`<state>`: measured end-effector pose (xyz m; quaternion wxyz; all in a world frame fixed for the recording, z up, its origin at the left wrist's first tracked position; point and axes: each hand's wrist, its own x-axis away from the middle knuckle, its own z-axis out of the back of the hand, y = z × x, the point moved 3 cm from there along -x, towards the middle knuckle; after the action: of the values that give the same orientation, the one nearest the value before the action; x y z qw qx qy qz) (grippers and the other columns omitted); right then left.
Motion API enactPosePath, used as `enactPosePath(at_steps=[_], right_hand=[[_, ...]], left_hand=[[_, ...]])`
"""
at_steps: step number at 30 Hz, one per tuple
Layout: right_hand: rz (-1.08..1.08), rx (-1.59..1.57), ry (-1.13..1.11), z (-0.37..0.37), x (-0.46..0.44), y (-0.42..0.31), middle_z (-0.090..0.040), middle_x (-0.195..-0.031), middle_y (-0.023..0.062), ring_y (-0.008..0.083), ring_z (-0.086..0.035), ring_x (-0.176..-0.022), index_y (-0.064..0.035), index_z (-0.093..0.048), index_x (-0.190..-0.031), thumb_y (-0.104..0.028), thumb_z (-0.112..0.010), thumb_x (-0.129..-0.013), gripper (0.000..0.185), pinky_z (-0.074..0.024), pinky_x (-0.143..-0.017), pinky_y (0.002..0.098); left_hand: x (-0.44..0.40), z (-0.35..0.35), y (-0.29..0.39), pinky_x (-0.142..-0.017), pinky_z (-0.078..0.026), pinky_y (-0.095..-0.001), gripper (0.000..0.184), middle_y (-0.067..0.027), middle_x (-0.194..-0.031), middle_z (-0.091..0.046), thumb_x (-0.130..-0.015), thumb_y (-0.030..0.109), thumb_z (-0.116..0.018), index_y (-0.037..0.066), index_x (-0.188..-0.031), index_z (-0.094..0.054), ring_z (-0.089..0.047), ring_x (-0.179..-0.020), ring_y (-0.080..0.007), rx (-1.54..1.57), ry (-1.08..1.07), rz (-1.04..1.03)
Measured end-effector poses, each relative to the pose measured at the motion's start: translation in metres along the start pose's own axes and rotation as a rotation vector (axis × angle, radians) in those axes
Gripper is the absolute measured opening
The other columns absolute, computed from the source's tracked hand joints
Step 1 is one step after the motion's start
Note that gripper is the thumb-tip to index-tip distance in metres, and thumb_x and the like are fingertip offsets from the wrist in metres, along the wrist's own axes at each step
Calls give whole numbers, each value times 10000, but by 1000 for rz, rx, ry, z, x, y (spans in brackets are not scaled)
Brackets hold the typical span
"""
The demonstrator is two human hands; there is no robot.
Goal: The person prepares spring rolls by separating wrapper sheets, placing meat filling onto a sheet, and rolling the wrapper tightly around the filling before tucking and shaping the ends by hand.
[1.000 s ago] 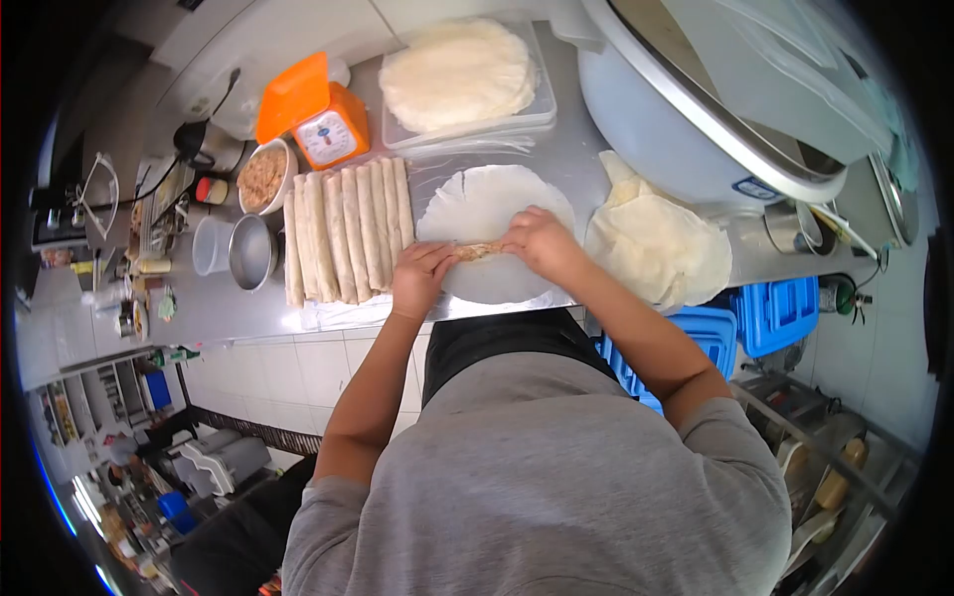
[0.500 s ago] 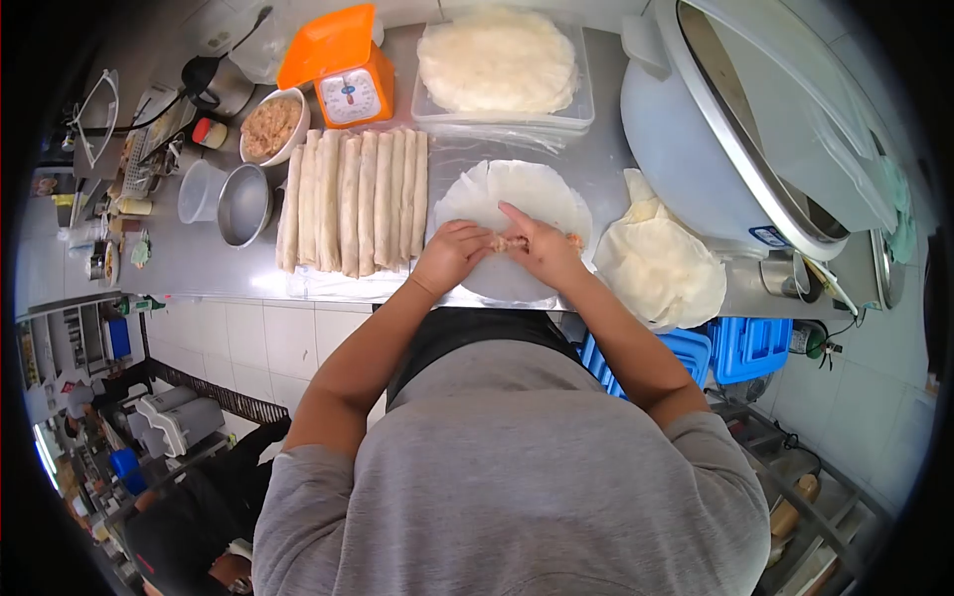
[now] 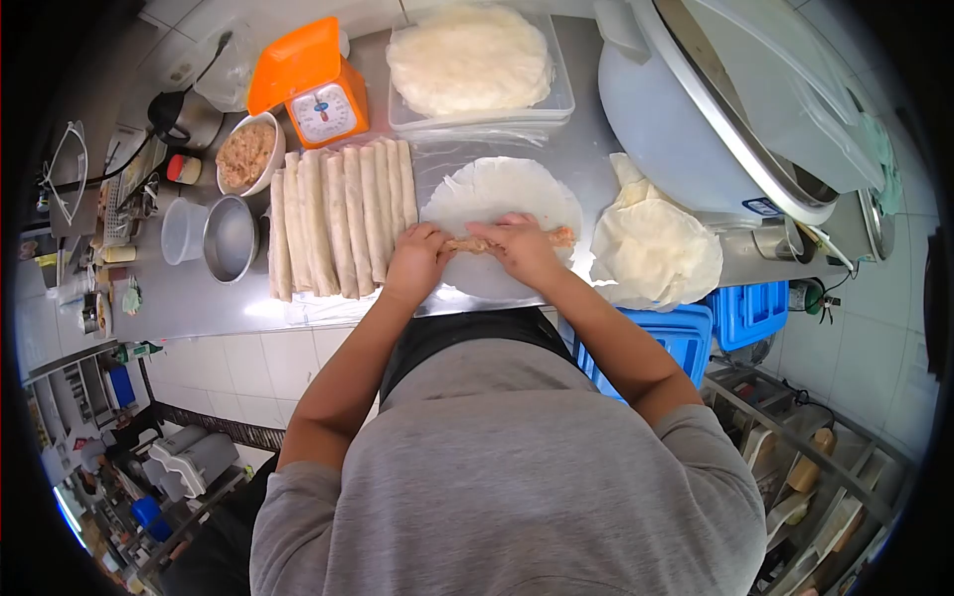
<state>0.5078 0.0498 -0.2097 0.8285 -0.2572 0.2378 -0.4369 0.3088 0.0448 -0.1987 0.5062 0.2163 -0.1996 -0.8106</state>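
Note:
A thin round wrapper [image 3: 497, 184] lies flat on the steel table in front of me. Across its middle runs a strip of pinkish meat filling [image 3: 466, 244], reaching the right side of the sheet. My left hand [image 3: 419, 260] pinches the strip's left end, fingers bent at the wrapper's left edge. Over the middle of the strip, my right hand [image 3: 524, 253] has its fingers curled down onto the filling, hiding part of it. Left of the wrapper, several long pale rolls [image 3: 343, 219] lie side by side. To the right sits a loose pile of wrappers [image 3: 661, 253].
A bowl of meat filling [image 3: 248, 154], an orange scale [image 3: 326, 111] and a steel bowl [image 3: 231, 238] stand at the left. Behind the wrapper is a plastic tray [image 3: 561, 104] holding stacked sheets. A large lidded tub [image 3: 666, 129] rises at the right. Blue bins [image 3: 661, 343] sit below the table edge.
My right hand's outstretched index finger has curled down over the filling. More of the strip shows between my hands. The whole view has shifted slightly, moving the table items left.

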Motion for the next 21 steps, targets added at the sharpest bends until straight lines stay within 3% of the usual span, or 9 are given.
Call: enactPosePath(at_steps=[3,9,11,15,21], right_hand=[[-37,-76,40,11,-1,-11,-688,-1021,55,259,-590,-974,-202,-462,-1398,-73,-715,-736,720,-416,-918,392],[-128,-136,66,17,5,-2,-694,-1047,57,286,-595,-966,-166,-436,-1412,-74,-710,-755,718,-430,-899,395],[-99,-145,175,41,13,-5,-697,-1011,60,286,-607,-933,-151,-446,-1399,-77,-705,-756,698,-437,-872,404],[-113,-125,56,29,23,16,-702,-1009,65,285,-616,-901,-178,-410,-1422,-84,-709,-760,732,-450,-863,397],[-159,-146,24,58,32,28,-697,-1035,68,291,-606,-949,-167,-490,-1373,-84,-720,-767,653,-464,-884,380]], left_hand=[[-9,11,28,-888,-434,-420,307,-104,-982,-619,-704,101,-761,53,-994,-673,-566,-977,-324,-49,158,-7],[-14,-21,12,-905,-428,-400,369,-80,-1037,-640,-702,155,-784,73,-1047,-682,-579,-1015,-279,37,-34,-89],[-12,-13,14,-901,-434,-389,369,-74,-1036,-654,-700,162,-787,73,-1044,-688,-589,-998,-271,11,84,-122],[-17,-36,25,-886,-453,-369,337,-64,-1006,-678,-703,159,-785,70,-1016,-699,-606,-948,-268,76,192,-291],[-23,-30,42,-881,-466,-370,351,-66,-983,-691,-687,169,-797,63,-1008,-701,-609,-931,-279,57,123,-210]])
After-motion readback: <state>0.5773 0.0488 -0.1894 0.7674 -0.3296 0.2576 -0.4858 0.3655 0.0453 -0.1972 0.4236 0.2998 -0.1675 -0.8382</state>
